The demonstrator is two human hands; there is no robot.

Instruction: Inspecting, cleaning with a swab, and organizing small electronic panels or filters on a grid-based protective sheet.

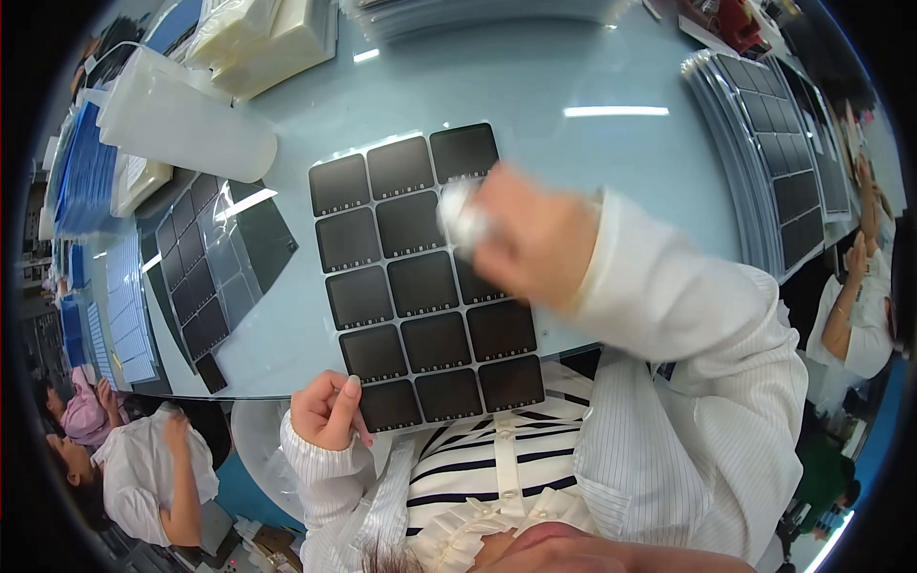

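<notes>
A clear sheet with rows of dark rounded panels (423, 284) lies on the glassy table, its near end reaching past the front edge. My left hand (327, 411) pinches the sheet's near left corner, thumb on top. Over the upper right panels, my right hand (530, 234) is closed round a white wad (463, 215), blurred by motion. The wad looks like cloth or tissue; its exact kind is unclear. It is at or just above the sheet's surface, and I cannot tell whether it touches. Hand and wad hide part of the right column.
At the right stands a stack of similar panel sheets (764, 153). To the left are a white plastic jug (186, 115), loose dark-panelled sheets (196, 267) and blue stacked sheets (78, 172). Cream blocks (272, 43) sit at the back left. Other people (158, 468) work at both sides.
</notes>
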